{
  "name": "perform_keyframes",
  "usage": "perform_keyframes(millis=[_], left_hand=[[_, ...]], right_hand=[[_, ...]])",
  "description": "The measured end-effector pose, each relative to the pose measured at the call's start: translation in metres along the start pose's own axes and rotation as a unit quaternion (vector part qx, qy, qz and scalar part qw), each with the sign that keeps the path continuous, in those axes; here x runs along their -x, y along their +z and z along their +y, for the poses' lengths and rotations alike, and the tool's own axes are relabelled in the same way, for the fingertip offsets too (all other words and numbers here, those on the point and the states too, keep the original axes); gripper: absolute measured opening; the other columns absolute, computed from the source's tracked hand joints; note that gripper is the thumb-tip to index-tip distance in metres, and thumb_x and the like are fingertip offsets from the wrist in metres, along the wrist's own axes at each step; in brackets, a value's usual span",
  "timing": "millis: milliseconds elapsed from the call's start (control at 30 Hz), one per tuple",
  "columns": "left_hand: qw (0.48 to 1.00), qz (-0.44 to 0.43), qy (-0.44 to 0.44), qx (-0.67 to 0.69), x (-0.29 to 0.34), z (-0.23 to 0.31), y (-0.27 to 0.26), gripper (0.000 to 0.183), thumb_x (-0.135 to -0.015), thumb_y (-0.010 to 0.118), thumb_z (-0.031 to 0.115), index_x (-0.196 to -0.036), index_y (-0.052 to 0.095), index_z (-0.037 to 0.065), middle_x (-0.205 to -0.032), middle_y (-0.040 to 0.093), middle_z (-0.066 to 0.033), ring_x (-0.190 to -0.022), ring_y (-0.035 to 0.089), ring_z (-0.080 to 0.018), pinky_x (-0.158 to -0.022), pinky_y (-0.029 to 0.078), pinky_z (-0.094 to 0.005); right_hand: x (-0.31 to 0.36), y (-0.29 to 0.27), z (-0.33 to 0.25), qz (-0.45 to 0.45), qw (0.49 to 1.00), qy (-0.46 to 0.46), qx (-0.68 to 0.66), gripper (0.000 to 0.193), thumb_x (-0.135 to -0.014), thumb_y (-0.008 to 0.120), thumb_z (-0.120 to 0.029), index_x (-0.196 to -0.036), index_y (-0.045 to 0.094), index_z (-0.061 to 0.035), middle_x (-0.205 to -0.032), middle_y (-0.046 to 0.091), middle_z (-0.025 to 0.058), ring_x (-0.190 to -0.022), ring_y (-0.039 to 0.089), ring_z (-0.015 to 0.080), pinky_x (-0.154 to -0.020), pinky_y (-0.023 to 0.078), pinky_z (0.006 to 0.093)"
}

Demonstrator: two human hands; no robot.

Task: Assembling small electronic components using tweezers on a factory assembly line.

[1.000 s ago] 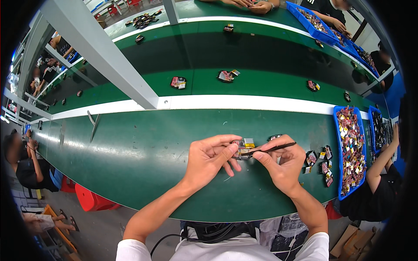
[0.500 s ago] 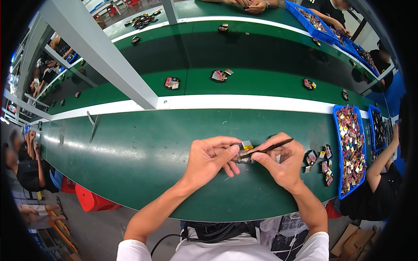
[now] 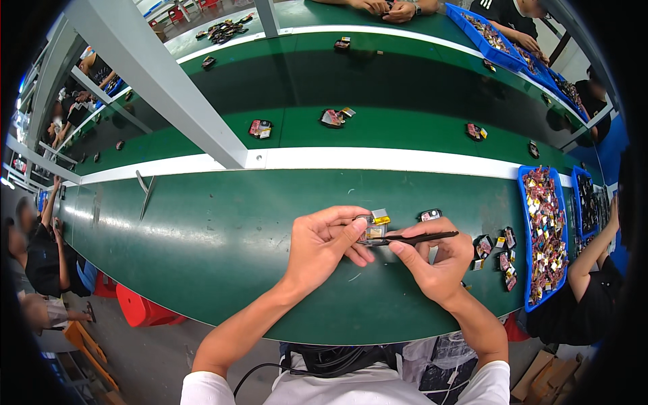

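My left hand [image 3: 317,246] pinches a small open electronic unit [image 3: 375,233] between thumb and fingers, above the green table. A silver battery with yellow tape [image 3: 380,216] sticks out from the unit's far side. My right hand [image 3: 439,262] is closed around black tweezers [image 3: 426,237], which lie nearly level. Their tips reach into the unit; whether they grip a part is too small to tell. Just beyond my right hand rests another small dark unit [image 3: 429,214]. Several similar units [image 3: 482,247] with batteries lie to its right.
At the right, a blue tray [image 3: 521,202] holds many small wired parts. Behind a white rail [image 3: 378,160], a green conveyor belt [image 3: 297,128] carries several spaced units. A grey post [image 3: 155,88] slants at the left. Other people work around the line; red stools [image 3: 138,307] stand below left.
The tweezers have swung from a slant to nearly level. My right hand has dropped slightly, exposing the unit beyond it. Units on the belt have shifted left. A co-worker at far left has raised an arm.
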State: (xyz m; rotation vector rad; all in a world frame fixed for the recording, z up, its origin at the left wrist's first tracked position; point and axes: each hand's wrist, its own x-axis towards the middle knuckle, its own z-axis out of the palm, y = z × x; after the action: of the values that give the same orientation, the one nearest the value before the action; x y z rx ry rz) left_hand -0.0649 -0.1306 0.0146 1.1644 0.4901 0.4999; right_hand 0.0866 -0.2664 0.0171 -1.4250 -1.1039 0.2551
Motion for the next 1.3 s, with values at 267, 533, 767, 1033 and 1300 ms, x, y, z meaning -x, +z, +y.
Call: perform_keyframes(millis=[267, 533, 767, 1033, 1300], left_hand=[[1.0, -0.003, -0.012, 0.008, -0.0001, -0.0004, 0.0009, 0.028, -0.1, 0.062, 0.01, -0.118, 0.062, -0.01, -0.093, 0.071, -0.0188, -0.07, 0.073, -0.0232, -0.058, 0.061, -0.0296], [0.999, -0.004, -0.032, 0.011, -0.0004, -0.0011, -0.0012, 0.026, -0.1, 0.061, 0.01, -0.116, 0.063, -0.011, -0.092, 0.071, -0.019, -0.068, 0.073, -0.0234, -0.056, 0.06, -0.029], [0.997, -0.008, -0.075, -0.022, -0.0009, 0.0032, -0.0008, 0.022, -0.094, 0.066, 0.001, -0.111, 0.063, -0.012, -0.087, 0.071, -0.0156, -0.065, 0.071, -0.0187, -0.055, 0.06, -0.0274], [0.996, 0.009, -0.069, -0.048, -0.0015, 0.0039, 0.001, 0.021, -0.093, 0.066, -0.001, -0.11, 0.063, -0.012, -0.087, 0.071, -0.014, -0.064, 0.07, -0.0155, -0.054, 0.059, -0.0268], [0.996, -0.003, -0.08, 0.043, -0.0047, -0.0005, -0.0032, 0.019, -0.095, 0.065, 0.006, -0.108, 0.061, -0.008, -0.088, 0.068, -0.0132, -0.057, 0.068, -0.0201, -0.045, 0.052, -0.0266]], right_hand=[[-0.0005, 0.0002, -0.0017, -0.006, 1.0, -0.003, 0.016, 0.014, -0.074, 0.084, 0.001, -0.083, 0.073, -0.0006, -0.075, 0.073, 0.0038, -0.04, 0.044, 0.0016, -0.043, 0.03, 0.0196], [-0.0012, -0.0007, -0.0031, -0.021, 0.999, -0.019, 0.03, 0.014, -0.073, 0.084, 0.002, -0.08, 0.072, -0.0015, -0.079, 0.076, 0.0064, -0.039, 0.046, 0.0021, -0.041, 0.032, 0.0193], [-0.0057, -0.0014, -0.0083, -0.072, 0.993, -0.075, 0.062, 0.012, -0.072, 0.081, 0.001, -0.08, 0.074, -0.004, -0.081, 0.077, 0.0058, -0.04, 0.051, 0.0061, -0.043, 0.036, 0.021], [-0.0032, 0.0001, -0.0035, -0.087, 0.974, -0.176, 0.115, 0.019, -0.066, 0.078, 0.005, -0.08, 0.074, -0.0074, -0.082, 0.077, 0.0051, -0.057, 0.067, 0.0095, -0.049, 0.041, 0.0215], [-0.0066, -0.0018, -0.0069, -0.065, 0.976, -0.179, 0.101, 0.02, -0.066, 0.08, 0.004, -0.082, 0.073, -0.0067, -0.081, 0.077, 0.0052, -0.06, 0.07, 0.011, -0.049, 0.04, 0.0215]])
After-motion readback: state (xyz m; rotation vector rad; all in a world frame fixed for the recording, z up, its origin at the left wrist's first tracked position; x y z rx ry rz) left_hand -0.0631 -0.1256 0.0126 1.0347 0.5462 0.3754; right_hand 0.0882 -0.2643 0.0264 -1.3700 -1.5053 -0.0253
